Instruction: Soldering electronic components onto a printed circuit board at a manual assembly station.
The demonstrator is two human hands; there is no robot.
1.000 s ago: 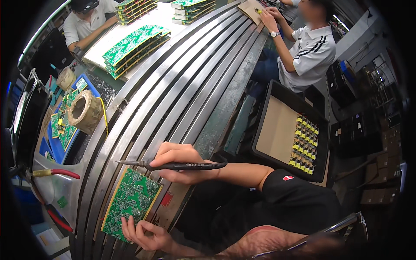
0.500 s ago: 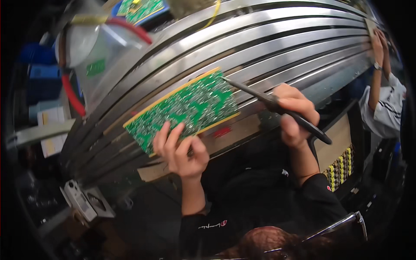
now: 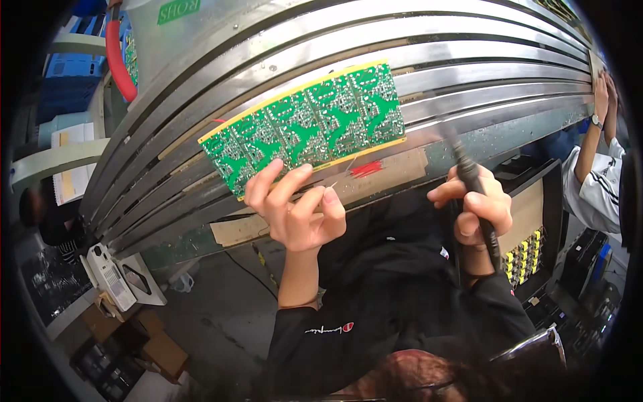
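A green circuit board (image 3: 298, 120) with yellow long edges and many solder points lies on the metal slats in front of me. My left hand (image 3: 295, 208) is at the board's near edge. Its index finger and thumb pinch a thin wire (image 3: 333, 185), while the other fingertips overlap the board's edge. My right hand (image 3: 479, 211) grips a black soldering iron (image 3: 469, 171) beyond the board's right end. The iron points up and away, its front blurred by motion and apart from the board.
Slatted metal rails (image 3: 462, 50) run across the bench. By the near edge, cardboard (image 3: 395, 171) carries red marks. A bin with a red rim (image 3: 120, 67) stands far left. Yellow-black parts (image 3: 526, 258) sit in a box at right, near another person's arms (image 3: 593, 127).
The soldering iron has left the board's far right corner and come back toward me, now more upright. My view has shifted, and more of the board's right end shows.
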